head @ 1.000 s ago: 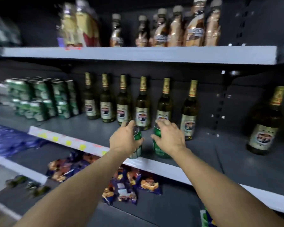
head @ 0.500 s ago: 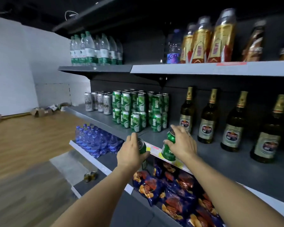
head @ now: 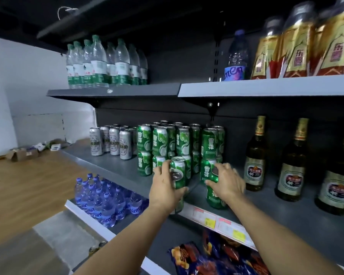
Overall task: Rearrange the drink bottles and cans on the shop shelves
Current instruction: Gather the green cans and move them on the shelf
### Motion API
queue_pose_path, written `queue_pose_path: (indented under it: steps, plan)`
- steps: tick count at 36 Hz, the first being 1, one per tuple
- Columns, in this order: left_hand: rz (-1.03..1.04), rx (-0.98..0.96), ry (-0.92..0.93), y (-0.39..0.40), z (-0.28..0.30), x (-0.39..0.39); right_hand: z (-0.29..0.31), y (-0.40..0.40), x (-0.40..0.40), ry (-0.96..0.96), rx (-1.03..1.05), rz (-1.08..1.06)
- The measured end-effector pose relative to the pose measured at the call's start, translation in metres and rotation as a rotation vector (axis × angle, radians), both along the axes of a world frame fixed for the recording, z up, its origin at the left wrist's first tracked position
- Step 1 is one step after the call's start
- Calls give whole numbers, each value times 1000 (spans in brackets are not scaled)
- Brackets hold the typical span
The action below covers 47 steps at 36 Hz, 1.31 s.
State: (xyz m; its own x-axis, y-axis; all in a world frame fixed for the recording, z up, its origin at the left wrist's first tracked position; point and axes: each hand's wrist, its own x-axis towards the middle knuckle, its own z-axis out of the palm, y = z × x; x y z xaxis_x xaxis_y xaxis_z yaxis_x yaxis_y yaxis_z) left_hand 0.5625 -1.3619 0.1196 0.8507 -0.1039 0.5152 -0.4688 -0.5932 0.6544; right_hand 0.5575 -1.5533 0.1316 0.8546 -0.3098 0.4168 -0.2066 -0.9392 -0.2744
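Observation:
My left hand (head: 164,188) grips a green can (head: 180,184), tilted with its top toward me, at the front edge of the grey middle shelf (head: 286,217). A second green can (head: 214,196) is gripped from the right by my right hand (head: 227,184); its base is at the shelf surface near the edge. Both cans are right in front of a two-high stack of green cans (head: 163,141). Silver cans (head: 112,141) stand left of the stack. Brown beer bottles (head: 254,157) with gold necks line the shelf to the right.
The upper shelf (head: 266,87) carries green-label water bottles (head: 99,64), one blue-label bottle (head: 236,58) and gold-wrapped bottles (head: 298,46). Below are blue water bottles (head: 103,201) and snack bags (head: 207,257). Open cardboard boxes (head: 22,153) lie on the wooden floor at left.
Both hands carried their green cans leftward, from in front of the beer bottles to the green can stack. The cans now sit lower, at the shelf's front edge.

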Motion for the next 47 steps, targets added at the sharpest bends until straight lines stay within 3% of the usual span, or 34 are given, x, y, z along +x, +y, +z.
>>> queue_pose_path:
  steps: [10,19,21,26,31,35,40,43,47]
  plan:
    - [-234,-30,11,-12,-1,75,-8,18,51,39,-38,-87]
    - [-475,-99,20,-8,30,116,17,32,45,121,-62,-129]
    - [-536,-120,29,-6,40,124,29,42,41,59,46,-101]
    - [-756,-237,97,0,65,135,48,79,42,92,657,118]
    - [-926,-267,140,8,76,142,44,93,54,-61,882,125]
    - [-879,-260,105,16,60,142,39,101,62,-233,820,34]
    - [-519,-341,101,24,-2,128,40,107,81,-335,598,-296]
    - [-414,-295,276,20,-28,124,46,107,92,-369,533,-366]
    - [-425,-272,475,7,-41,126,50,108,110,-349,519,-332]
